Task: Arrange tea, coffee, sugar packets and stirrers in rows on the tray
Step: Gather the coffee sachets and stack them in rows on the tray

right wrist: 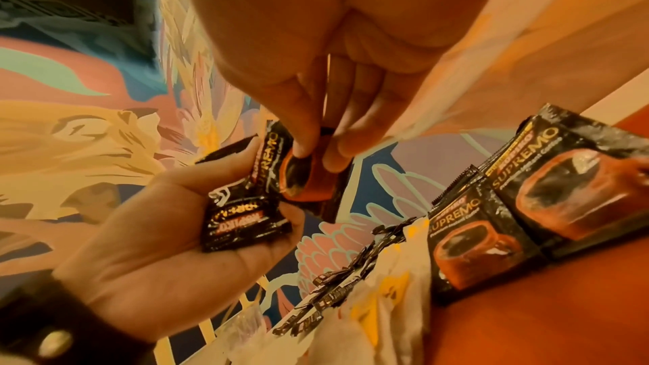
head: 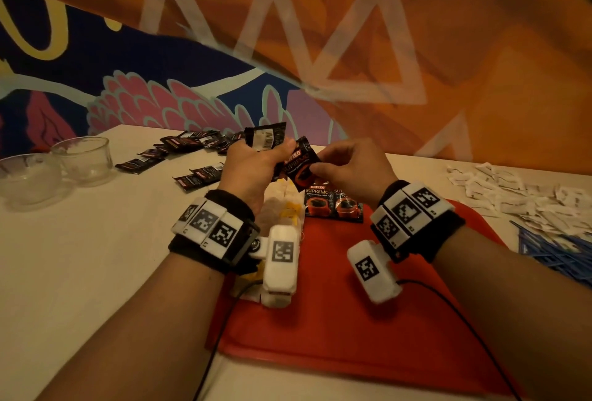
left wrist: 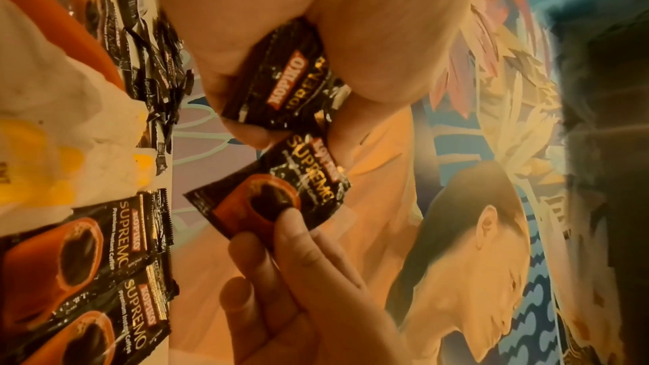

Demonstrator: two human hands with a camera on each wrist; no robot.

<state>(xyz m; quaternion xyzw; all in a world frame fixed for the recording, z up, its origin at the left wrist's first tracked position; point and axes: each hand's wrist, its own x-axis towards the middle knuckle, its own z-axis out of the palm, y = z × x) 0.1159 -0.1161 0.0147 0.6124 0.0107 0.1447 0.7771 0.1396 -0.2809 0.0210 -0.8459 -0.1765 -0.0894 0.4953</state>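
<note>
Above the far end of the red tray [head: 352, 320], my left hand [head: 256, 163] grips a small bunch of black coffee sachets [head: 266, 136]. My right hand [head: 346, 170] pinches one sachet [head: 299, 166] from that bunch between thumb and fingertips; the left thumb still touches it. The same pinched sachet [left wrist: 277, 199] [right wrist: 302, 176] shows in both wrist views. Two coffee sachets [head: 333, 205] lie side by side on the tray's far end. To their left a row of white tea bags [head: 285, 205] with yellow tags runs along the tray, partly hidden by my left wrist.
Several loose coffee sachets [head: 179, 157] lie scattered on the white table beyond my left hand. Two glass cups [head: 83, 157] stand at far left. White sugar packets [head: 519, 195] are piled at right, with blue stirrers [head: 557, 253] nearer the right edge. A painted wall rises behind.
</note>
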